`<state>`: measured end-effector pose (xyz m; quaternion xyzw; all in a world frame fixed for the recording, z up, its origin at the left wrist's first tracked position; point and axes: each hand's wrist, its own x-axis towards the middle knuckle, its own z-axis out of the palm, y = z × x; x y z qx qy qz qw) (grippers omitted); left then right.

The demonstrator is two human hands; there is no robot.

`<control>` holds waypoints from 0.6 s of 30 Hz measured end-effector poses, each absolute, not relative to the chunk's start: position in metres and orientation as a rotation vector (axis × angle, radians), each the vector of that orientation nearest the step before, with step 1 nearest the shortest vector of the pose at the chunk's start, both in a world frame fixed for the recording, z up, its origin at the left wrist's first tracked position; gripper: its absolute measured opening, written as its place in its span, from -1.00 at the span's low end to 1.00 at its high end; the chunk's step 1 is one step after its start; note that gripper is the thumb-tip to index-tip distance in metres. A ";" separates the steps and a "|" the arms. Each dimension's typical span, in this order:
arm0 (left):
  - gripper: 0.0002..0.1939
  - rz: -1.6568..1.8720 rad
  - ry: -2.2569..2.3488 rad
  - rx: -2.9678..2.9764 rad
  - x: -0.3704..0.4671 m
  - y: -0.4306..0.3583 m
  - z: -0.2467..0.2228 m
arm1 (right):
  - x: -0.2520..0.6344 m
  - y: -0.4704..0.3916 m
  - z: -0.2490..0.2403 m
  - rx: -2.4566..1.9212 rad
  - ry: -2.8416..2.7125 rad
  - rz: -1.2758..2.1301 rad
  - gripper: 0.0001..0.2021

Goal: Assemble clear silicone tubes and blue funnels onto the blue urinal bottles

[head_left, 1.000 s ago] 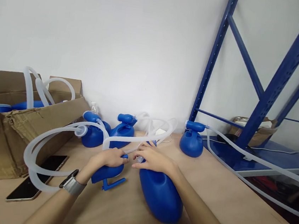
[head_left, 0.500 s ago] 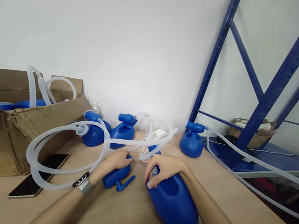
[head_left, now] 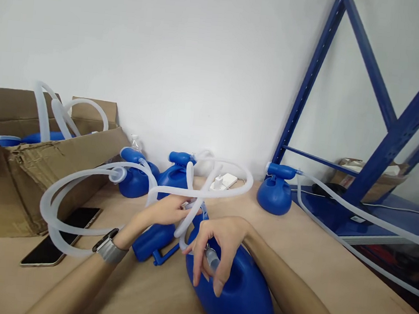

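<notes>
- The large, rounded blue plastic bottle (head_left: 242, 305) lies with its neck away from us, well in from the tabletop's (head_left: 332, 270) right edge; its broad flank probably keeps it stable.
- Our right hand (head_left: 218, 250) arches over it, fingers curled about a clear tubular connector (head_left: 213, 261); whether it grips, we cannot tell.
- Our left hand (head_left: 168, 210) reaches toward the milky flexible tubing (head_left: 198, 194), perhaps to steady it; its grip is unclear.
- Three upright blue bottles (head_left: 274, 196) stand toward the far edge, seemingly out of our way.

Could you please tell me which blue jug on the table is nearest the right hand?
The foreground jug, directly below the right hand; the other jugs stand farther back, near the wall.
</notes>
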<state>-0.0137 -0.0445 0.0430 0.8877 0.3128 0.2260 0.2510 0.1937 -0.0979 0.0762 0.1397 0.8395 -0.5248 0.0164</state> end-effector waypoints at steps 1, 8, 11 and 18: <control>-0.57 0.633 0.828 2.403 -0.011 -0.043 0.038 | 0.193 -0.099 0.074 0.442 2.639 -1.629 -0.66; -0.61 0.729 0.907 2.483 0.001 -0.053 0.034 | 0.204 -0.119 0.060 0.947 3.102 -1.086 -0.68; -0.57 0.806 1.078 2.569 0.008 -0.062 0.033 | 0.209 -0.131 0.052 1.205 3.212 -0.986 -0.68; -0.49 0.827 1.059 2.701 0.016 -0.064 0.020 | 0.229 -0.101 0.019 2.235 3.239 -1.653 -0.69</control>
